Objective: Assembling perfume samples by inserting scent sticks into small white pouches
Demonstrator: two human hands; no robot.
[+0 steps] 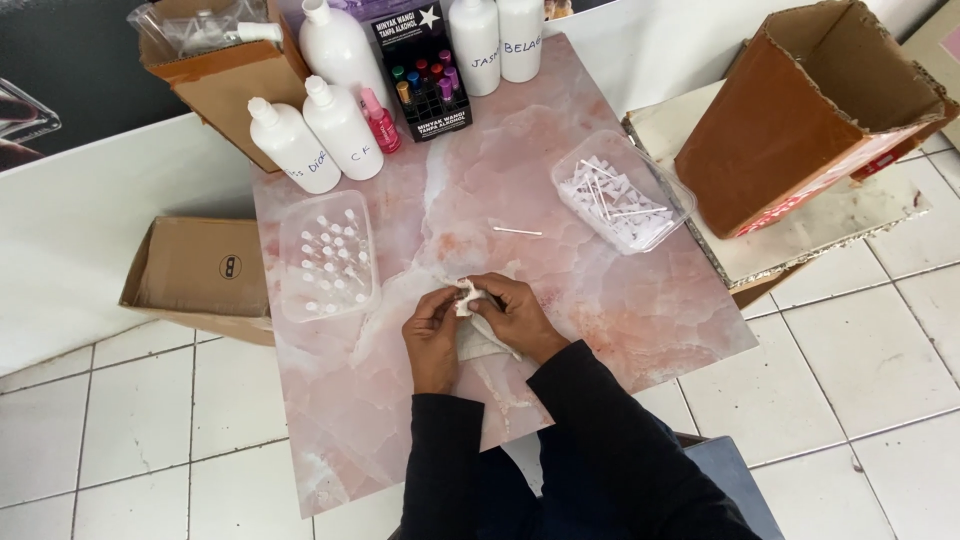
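Fingertips of the left hand (432, 330) and right hand (512, 312) pinched closed on a small white packet (465, 295) over the pink marble table (620, 320); white labelled bottles (320, 135) flanked a black box (432, 70), with brown cartons (800, 110) beside.

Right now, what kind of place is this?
Probably a small perfume-refill stall or workshop. White bottles with handwritten labels stand at the back of a pink marbled table, beside a black display box of coloured vials and a clear tub of small vials.
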